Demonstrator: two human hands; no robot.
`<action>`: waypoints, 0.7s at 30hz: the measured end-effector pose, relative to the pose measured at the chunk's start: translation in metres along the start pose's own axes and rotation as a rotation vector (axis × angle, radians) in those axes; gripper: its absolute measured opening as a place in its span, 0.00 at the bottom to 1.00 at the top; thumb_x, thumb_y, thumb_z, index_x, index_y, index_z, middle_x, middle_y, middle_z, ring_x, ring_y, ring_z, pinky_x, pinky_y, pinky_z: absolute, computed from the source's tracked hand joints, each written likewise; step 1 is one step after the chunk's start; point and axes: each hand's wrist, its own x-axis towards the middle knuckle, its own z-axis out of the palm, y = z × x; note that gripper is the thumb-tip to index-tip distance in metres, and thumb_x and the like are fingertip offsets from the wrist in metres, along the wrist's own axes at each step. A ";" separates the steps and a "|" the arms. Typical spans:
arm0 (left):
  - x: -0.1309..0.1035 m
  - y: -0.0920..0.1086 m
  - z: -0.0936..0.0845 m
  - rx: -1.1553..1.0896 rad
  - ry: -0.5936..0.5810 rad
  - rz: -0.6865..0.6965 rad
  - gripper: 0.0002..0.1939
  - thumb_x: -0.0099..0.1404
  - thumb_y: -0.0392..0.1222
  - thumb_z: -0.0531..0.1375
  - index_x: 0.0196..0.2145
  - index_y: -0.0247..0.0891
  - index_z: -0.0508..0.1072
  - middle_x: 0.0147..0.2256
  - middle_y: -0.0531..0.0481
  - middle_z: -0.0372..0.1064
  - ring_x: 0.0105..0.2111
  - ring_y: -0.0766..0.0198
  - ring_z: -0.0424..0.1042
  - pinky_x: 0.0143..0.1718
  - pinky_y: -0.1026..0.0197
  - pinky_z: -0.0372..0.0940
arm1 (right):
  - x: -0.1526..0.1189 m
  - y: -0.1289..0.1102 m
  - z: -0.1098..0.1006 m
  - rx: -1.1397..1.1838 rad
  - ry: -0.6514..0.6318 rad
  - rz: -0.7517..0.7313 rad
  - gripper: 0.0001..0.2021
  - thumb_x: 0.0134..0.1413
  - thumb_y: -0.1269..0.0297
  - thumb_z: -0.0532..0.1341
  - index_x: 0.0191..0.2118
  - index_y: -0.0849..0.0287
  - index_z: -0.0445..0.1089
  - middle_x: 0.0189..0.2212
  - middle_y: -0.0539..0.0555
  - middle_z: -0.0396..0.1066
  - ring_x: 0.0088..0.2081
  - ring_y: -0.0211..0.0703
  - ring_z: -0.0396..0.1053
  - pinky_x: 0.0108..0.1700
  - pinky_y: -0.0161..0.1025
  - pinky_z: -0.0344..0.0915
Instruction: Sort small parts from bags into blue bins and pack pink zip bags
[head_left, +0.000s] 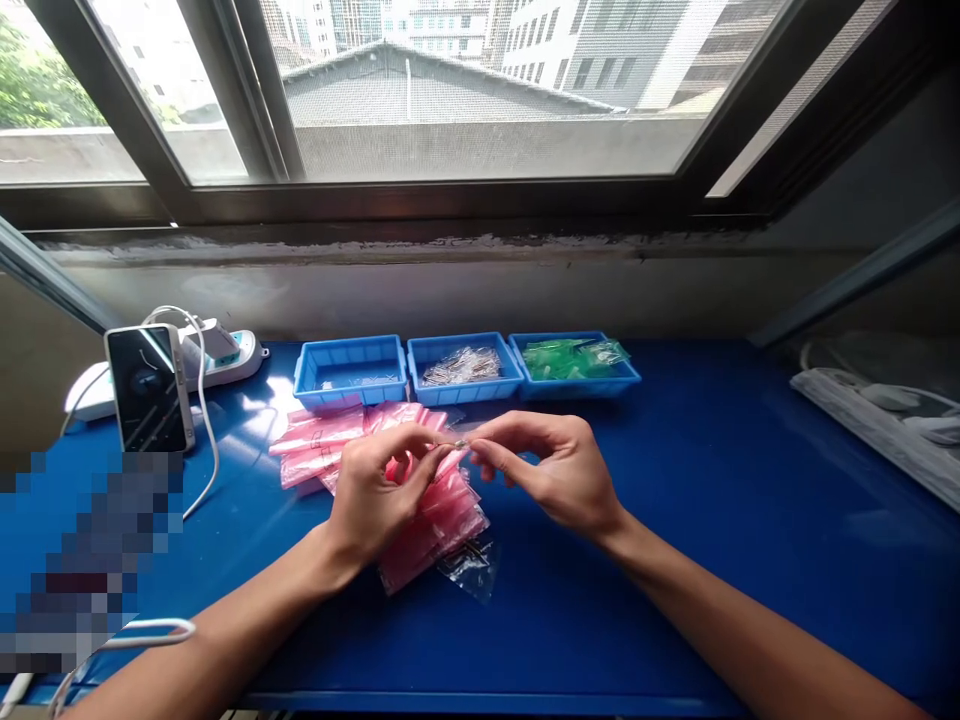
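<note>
My left hand (382, 485) and my right hand (559, 470) meet above the middle of the table, both closed in a pinch. Between their fingertips is a small metallic piece (460, 444), too small to tell its kind. Beneath my left hand lies a spread pile of pink plastic bags (442, 515), partly hidden by that hand. A clear plastic bag (472, 572) with dark slim pieces inside sticks out at the pile's near edge.
Behind the hands stand three blue bins: the left bin (349, 352) with a few tiny pieces, the middle bin (517, 380) with many small metal pieces, the right bin (626, 380) with green packets. A phone (150, 390), power strip (232, 362) and white cable (210, 440) occupy the left.
</note>
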 end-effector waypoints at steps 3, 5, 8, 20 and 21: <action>0.001 -0.002 -0.002 0.019 0.047 0.094 0.07 0.70 0.31 0.64 0.43 0.37 0.81 0.38 0.46 0.83 0.38 0.61 0.80 0.38 0.61 0.74 | -0.002 0.000 0.000 -0.118 0.060 -0.133 0.07 0.61 0.66 0.68 0.43 0.55 0.84 0.39 0.55 0.85 0.34 0.47 0.83 0.32 0.38 0.79; 0.001 -0.002 -0.003 0.025 0.075 0.147 0.10 0.70 0.29 0.64 0.46 0.37 0.80 0.42 0.45 0.83 0.45 0.59 0.80 0.45 0.58 0.75 | -0.003 -0.001 0.000 -0.194 0.084 -0.216 0.11 0.61 0.69 0.67 0.47 0.54 0.83 0.44 0.54 0.85 0.36 0.47 0.84 0.35 0.39 0.80; 0.002 -0.002 -0.003 0.027 0.088 0.198 0.12 0.70 0.28 0.64 0.48 0.38 0.80 0.44 0.46 0.82 0.49 0.59 0.79 0.51 0.56 0.75 | -0.004 -0.003 0.000 -0.249 0.099 -0.292 0.13 0.62 0.71 0.67 0.50 0.52 0.82 0.47 0.53 0.84 0.37 0.47 0.84 0.36 0.39 0.81; 0.003 -0.004 -0.002 0.038 0.101 0.289 0.13 0.69 0.26 0.64 0.48 0.37 0.79 0.44 0.44 0.82 0.48 0.58 0.79 0.50 0.55 0.76 | -0.003 -0.001 0.000 -0.243 0.118 -0.439 0.17 0.60 0.76 0.69 0.52 0.52 0.81 0.47 0.52 0.84 0.38 0.44 0.84 0.35 0.33 0.80; 0.003 -0.003 -0.003 0.038 0.100 0.289 0.12 0.70 0.26 0.64 0.48 0.37 0.79 0.44 0.44 0.82 0.48 0.58 0.79 0.51 0.54 0.76 | -0.003 -0.001 0.000 -0.241 0.118 -0.437 0.17 0.60 0.76 0.69 0.52 0.52 0.81 0.47 0.52 0.84 0.38 0.43 0.84 0.35 0.33 0.79</action>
